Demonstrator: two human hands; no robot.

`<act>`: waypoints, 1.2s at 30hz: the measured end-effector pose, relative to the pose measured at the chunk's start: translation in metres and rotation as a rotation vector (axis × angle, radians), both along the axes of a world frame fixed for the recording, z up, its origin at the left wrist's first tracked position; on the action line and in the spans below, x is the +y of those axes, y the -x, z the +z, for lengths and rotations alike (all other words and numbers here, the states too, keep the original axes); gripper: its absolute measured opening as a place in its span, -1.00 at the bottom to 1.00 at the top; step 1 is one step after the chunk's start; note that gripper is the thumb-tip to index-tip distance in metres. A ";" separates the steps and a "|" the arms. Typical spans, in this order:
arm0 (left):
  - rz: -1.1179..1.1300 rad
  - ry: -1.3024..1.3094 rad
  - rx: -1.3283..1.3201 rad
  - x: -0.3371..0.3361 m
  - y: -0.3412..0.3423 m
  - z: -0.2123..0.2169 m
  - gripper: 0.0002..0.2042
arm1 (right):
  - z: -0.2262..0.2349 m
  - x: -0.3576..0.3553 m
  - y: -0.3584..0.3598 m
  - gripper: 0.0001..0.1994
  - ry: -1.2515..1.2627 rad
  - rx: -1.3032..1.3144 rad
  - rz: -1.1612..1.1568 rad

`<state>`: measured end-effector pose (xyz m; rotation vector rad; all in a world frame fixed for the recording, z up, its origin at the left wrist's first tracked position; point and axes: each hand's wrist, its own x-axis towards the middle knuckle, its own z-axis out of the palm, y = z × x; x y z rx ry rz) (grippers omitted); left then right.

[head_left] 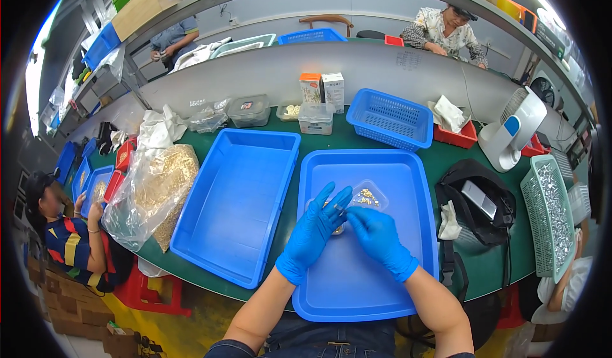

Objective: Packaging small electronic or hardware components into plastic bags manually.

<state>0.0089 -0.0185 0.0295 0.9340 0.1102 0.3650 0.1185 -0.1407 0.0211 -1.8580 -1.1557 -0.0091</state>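
Observation:
Both my hands wear blue gloves and meet above a blue tray (366, 297) on the table before me. My left hand (307, 234) has its fingers stretched out, palm turned toward the right hand. Thumb and fingertips of my right hand (382, 238) pinch together at the left fingers, where a tiny silvery bit (338, 209) shows; its kind is too small to make out. Just behind the hands, a clear plastic tub (380, 191) in the tray holds small gold-coloured pieces (366, 198). A second container with similar pieces is mostly hidden beneath my hands.
Left stands another blue tray (229, 211), beside a clear bag of small tan pieces (167, 183). Behind is a blue basket (390, 119). Rightward are a black bag (462, 183), a white fan (513, 128) and a green basket (542, 256) of silvery parts. Other people sit around.

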 end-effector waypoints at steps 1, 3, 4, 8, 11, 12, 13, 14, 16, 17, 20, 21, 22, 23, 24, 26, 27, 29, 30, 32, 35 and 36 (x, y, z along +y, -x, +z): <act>-0.002 -0.004 -0.007 0.001 0.001 0.000 -0.31 | 0.002 0.001 0.003 -0.82 0.034 -0.013 0.061; -0.006 -0.011 -0.020 0.003 0.002 -0.001 -0.29 | 0.004 0.002 0.009 -0.82 0.101 -0.039 0.183; -0.007 -0.014 -0.017 0.005 0.002 -0.001 -0.29 | 0.005 0.003 0.009 -0.82 0.099 -0.036 0.183; -0.043 0.005 0.005 0.000 0.001 0.002 -0.27 | 0.010 -0.001 0.001 -0.82 0.099 0.009 0.128; -0.088 -0.029 0.039 -0.005 0.002 0.001 -0.26 | 0.008 -0.003 -0.009 -0.82 0.101 0.035 0.040; -0.099 -0.036 0.037 -0.006 0.001 0.001 -0.26 | 0.009 -0.004 -0.011 -0.82 0.095 0.033 0.028; -0.098 -0.022 0.041 -0.007 0.000 0.001 -0.26 | 0.009 -0.004 -0.014 -0.81 0.080 0.027 0.035; -0.097 -0.009 0.044 -0.008 -0.002 0.000 -0.26 | 0.009 -0.004 -0.016 -0.81 0.065 0.020 0.042; -0.091 0.006 0.054 -0.009 -0.001 0.001 -0.26 | 0.009 -0.006 -0.014 -0.81 0.050 0.019 0.053; -0.089 0.008 0.067 -0.008 -0.001 0.002 -0.26 | 0.008 -0.006 -0.013 -0.81 0.051 -0.037 0.089; -0.084 0.013 0.094 -0.007 -0.001 0.003 -0.27 | 0.007 -0.007 -0.011 -0.81 0.054 -0.147 0.162; -0.081 -0.004 0.090 -0.007 -0.002 0.000 -0.27 | 0.007 -0.007 -0.012 -0.81 0.121 -0.152 0.092; -0.079 -0.020 0.085 -0.008 -0.003 -0.002 -0.27 | 0.007 -0.007 -0.013 -0.82 0.189 -0.157 0.021; -0.077 -0.037 0.079 -0.008 -0.003 -0.003 -0.26 | 0.008 -0.007 -0.014 -0.82 0.257 -0.162 -0.050; -0.078 -0.037 0.080 -0.008 -0.003 -0.004 -0.26 | 0.008 -0.007 -0.015 -0.82 0.257 -0.161 -0.052; -0.083 -0.032 0.095 -0.008 -0.002 -0.006 -0.26 | 0.009 -0.009 -0.017 -0.81 0.328 -0.140 -0.109; -0.085 -0.030 0.103 -0.008 -0.002 -0.007 -0.25 | 0.009 -0.010 -0.018 -0.80 0.363 -0.128 -0.138; -0.099 -0.035 0.111 -0.005 -0.002 -0.006 -0.25 | 0.011 -0.008 -0.011 -0.80 0.324 -0.159 -0.088; -0.105 -0.039 0.119 -0.005 -0.002 -0.006 -0.24 | 0.012 -0.008 -0.005 -0.79 0.284 -0.190 -0.030; -0.112 -0.043 0.128 -0.005 -0.002 -0.005 -0.24 | 0.011 -0.009 -0.006 -0.78 0.244 -0.220 0.027; -0.123 -0.011 0.086 -0.006 -0.002 -0.004 -0.25 | 0.007 -0.010 -0.023 -0.78 0.439 -0.140 -0.142; -0.124 -0.011 0.087 -0.006 -0.002 -0.005 -0.25 | 0.008 -0.011 -0.021 -0.78 0.440 -0.138 -0.143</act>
